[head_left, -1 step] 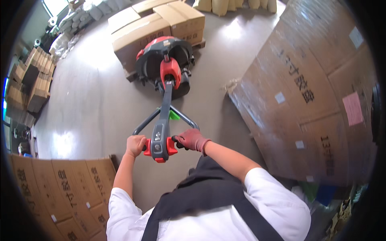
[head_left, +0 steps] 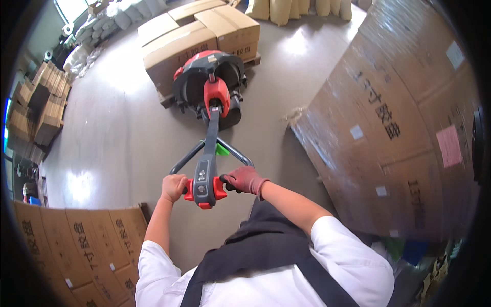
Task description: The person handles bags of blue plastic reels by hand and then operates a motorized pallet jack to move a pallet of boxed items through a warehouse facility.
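Observation:
My bare left hand (head_left: 175,187) is closed around the left grip of a pallet truck's handle (head_left: 203,176). On the right grip, my right hand (head_left: 244,181) is closed too; it wears a red glove with dark fingertips. Red controls sit between both hands on the grey handle head. A dark bar runs from there to the red and black body of the pallet truck (head_left: 217,92). Directly beyond it are large cardboard boxes (head_left: 179,46) on a wooden pallet (head_left: 166,99). The truck's forks are hidden.
A tall film-wrapped stack of cartons (head_left: 368,153) stands close on my right. More cartons (head_left: 92,245) are at the lower left. Flattened cardboard (head_left: 48,110) is piled along the left side, with full sacks (head_left: 279,11) at the back. Grey floor (head_left: 112,143) lies between them.
The carton stacks on both sides sit slightly lower in the picture. Both hands stay on the handle grips.

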`<control>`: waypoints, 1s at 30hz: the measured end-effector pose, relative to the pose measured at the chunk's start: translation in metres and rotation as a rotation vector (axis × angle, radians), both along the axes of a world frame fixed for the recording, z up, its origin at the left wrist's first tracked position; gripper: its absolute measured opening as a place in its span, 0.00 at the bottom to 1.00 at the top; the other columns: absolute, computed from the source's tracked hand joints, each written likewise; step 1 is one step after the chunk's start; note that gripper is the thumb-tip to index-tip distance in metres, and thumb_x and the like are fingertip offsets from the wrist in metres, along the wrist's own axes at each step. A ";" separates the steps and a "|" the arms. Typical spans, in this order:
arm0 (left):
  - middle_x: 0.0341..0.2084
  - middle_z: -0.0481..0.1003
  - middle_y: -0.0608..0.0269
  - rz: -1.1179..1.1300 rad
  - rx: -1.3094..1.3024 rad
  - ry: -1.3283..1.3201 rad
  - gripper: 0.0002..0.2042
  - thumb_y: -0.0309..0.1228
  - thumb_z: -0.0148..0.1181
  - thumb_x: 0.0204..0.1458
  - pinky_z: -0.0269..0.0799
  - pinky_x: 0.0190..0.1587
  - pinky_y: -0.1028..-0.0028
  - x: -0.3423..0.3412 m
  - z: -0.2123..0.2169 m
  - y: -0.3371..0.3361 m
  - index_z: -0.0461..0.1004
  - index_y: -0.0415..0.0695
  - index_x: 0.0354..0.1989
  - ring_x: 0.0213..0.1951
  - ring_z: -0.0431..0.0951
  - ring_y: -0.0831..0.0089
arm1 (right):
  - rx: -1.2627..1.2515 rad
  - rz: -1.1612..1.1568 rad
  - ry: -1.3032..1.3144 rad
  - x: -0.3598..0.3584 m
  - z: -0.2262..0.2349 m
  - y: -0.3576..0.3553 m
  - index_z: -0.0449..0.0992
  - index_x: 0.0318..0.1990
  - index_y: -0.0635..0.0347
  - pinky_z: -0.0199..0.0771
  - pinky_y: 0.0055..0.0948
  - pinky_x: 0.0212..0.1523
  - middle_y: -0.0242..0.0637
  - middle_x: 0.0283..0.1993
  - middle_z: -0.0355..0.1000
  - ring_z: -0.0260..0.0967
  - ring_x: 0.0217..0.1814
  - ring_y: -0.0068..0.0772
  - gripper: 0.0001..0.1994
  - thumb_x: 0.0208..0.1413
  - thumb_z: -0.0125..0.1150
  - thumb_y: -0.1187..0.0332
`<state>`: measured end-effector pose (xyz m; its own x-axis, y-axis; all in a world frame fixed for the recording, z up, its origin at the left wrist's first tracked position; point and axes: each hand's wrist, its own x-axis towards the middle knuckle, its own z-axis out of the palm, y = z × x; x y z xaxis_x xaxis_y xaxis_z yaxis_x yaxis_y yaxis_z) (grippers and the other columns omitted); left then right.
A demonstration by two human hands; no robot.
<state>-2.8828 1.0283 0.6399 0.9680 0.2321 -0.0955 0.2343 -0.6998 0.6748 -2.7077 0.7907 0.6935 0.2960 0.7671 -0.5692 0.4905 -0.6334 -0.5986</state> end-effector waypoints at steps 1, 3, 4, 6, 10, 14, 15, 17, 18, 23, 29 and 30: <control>0.16 0.70 0.53 0.009 0.004 0.014 0.22 0.47 0.42 0.55 0.66 0.27 0.61 0.033 -0.008 0.010 0.69 0.46 0.16 0.25 0.72 0.51 | 0.032 0.011 -0.016 0.035 -0.009 0.008 0.79 0.33 0.46 0.71 0.32 0.35 0.28 0.28 0.77 0.74 0.29 0.33 0.21 0.61 0.38 0.50; 0.16 0.72 0.57 -0.016 0.042 -0.021 0.24 0.48 0.37 0.57 0.68 0.28 0.62 0.101 -0.016 0.024 0.69 0.47 0.16 0.25 0.74 0.54 | 0.110 0.036 -0.051 0.109 -0.033 0.025 0.79 0.34 0.46 0.71 0.33 0.37 0.28 0.29 0.77 0.75 0.29 0.32 0.20 0.61 0.38 0.51; 0.16 0.72 0.57 -0.012 0.017 -0.006 0.24 0.49 0.37 0.57 0.68 0.28 0.62 0.127 -0.024 0.026 0.70 0.47 0.16 0.25 0.74 0.54 | 0.143 0.019 -0.033 0.137 -0.045 0.027 0.79 0.33 0.47 0.70 0.32 0.35 0.28 0.27 0.77 0.74 0.30 0.32 0.23 0.60 0.37 0.47; 0.17 0.73 0.58 0.003 -0.019 0.020 0.24 0.49 0.37 0.58 0.69 0.29 0.63 0.182 -0.048 0.029 0.71 0.48 0.17 0.25 0.74 0.56 | 0.145 0.012 -0.003 0.201 -0.062 0.033 0.79 0.33 0.47 0.71 0.31 0.35 0.28 0.27 0.77 0.75 0.28 0.31 0.23 0.60 0.38 0.47; 0.19 0.74 0.56 0.042 -0.010 0.012 0.22 0.47 0.39 0.58 0.69 0.30 0.62 0.283 -0.031 0.032 0.73 0.48 0.21 0.26 0.75 0.54 | 0.081 -0.058 0.055 0.314 -0.037 0.053 0.78 0.33 0.48 0.72 0.30 0.34 0.28 0.27 0.77 0.75 0.27 0.30 0.21 0.59 0.40 0.47; 0.18 0.74 0.55 0.051 -0.008 0.009 0.24 0.47 0.38 0.60 0.68 0.29 0.60 0.313 -0.013 0.012 0.74 0.47 0.20 0.26 0.74 0.51 | 0.079 0.028 0.026 0.355 -0.039 0.047 0.78 0.33 0.48 0.72 0.33 0.34 0.33 0.26 0.76 0.74 0.28 0.36 0.19 0.57 0.43 0.49; 0.19 0.74 0.54 0.067 -0.045 0.051 0.24 0.47 0.37 0.60 0.68 0.31 0.59 0.328 -0.010 0.003 0.75 0.48 0.22 0.27 0.74 0.51 | 0.133 0.044 -0.028 0.373 -0.039 0.039 0.77 0.33 0.48 0.72 0.34 0.34 0.35 0.27 0.76 0.74 0.28 0.38 0.18 0.57 0.44 0.50; 0.21 0.75 0.53 0.105 -0.110 0.125 0.24 0.47 0.35 0.60 0.68 0.33 0.56 0.373 0.002 -0.015 0.77 0.49 0.25 0.29 0.74 0.50 | 0.250 0.083 -0.147 0.426 -0.031 0.028 0.77 0.33 0.49 0.72 0.36 0.35 0.38 0.27 0.75 0.73 0.29 0.43 0.17 0.56 0.45 0.51; 0.21 0.75 0.52 0.076 -0.061 0.132 0.26 0.49 0.33 0.61 0.68 0.34 0.55 0.396 0.009 -0.025 0.77 0.49 0.25 0.30 0.74 0.48 | 0.272 0.066 -0.210 0.452 -0.024 0.023 0.77 0.32 0.50 0.71 0.37 0.36 0.41 0.28 0.74 0.72 0.31 0.45 0.16 0.55 0.46 0.52; 0.20 0.75 0.54 -0.019 -0.351 0.244 0.29 0.55 0.36 0.59 0.68 0.32 0.59 0.533 0.033 -0.059 0.77 0.45 0.27 0.27 0.75 0.54 | 0.724 -0.217 -0.292 0.598 -0.035 0.003 0.75 0.35 0.62 0.70 0.28 0.24 0.38 0.26 0.71 0.68 0.20 0.29 0.13 0.58 0.49 0.62; 0.17 0.69 0.68 -0.028 -1.165 0.477 0.20 0.48 0.59 0.53 0.60 0.23 0.78 0.682 0.056 -0.074 0.72 0.41 0.24 0.20 0.65 0.81 | 0.765 -0.730 0.284 0.729 -0.014 0.021 0.74 0.38 0.64 0.60 0.17 0.16 0.33 0.27 0.71 0.61 0.15 0.17 0.19 0.63 0.44 0.56; 0.18 0.69 0.67 -0.002 -1.243 0.476 0.19 0.47 0.58 0.53 0.60 0.22 0.78 0.707 0.054 -0.074 0.72 0.41 0.25 0.20 0.66 0.81 | 0.734 -0.761 0.275 0.756 -0.009 0.029 0.74 0.38 0.63 0.61 0.16 0.17 0.33 0.27 0.71 0.60 0.14 0.16 0.18 0.64 0.42 0.58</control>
<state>-2.1758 0.9545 0.6940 0.7816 -0.2565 -0.5685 0.6237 0.3178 0.7141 -1.9520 0.8193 0.6841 0.7692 0.6168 -0.1671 -0.0871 -0.1579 -0.9836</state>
